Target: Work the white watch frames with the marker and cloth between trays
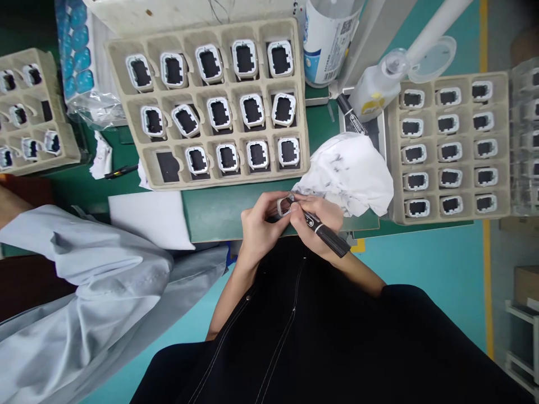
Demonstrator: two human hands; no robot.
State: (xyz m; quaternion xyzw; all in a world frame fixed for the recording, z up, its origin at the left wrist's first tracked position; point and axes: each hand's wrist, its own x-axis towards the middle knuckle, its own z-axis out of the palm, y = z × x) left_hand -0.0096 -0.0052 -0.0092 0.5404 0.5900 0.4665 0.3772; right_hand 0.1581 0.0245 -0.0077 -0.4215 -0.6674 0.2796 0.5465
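Between the fingers of my left hand [260, 221] is a small white square frame part [285, 205], held close to the table's front edge. My right hand [315, 220] grips a black marker pen [329, 235], its tip end pointed at the part and hidden by my fingers. Just beyond my right hand lies a crumpled white cloth [351, 168] with dark smudges. Ahead of my hands stands a pulp tray [219, 134] of similar white frames; its front left pocket holds no frame.
Another full pulp tray [465, 118] is at the right, beside a squeeze bottle [374, 90], a second marker [350, 112] and a labelled bottle [328, 45]. A white foam sheet [151, 220] lies at left. A co-worker's grey sleeve [105, 252] is close on the left, near a further tray [37, 112].
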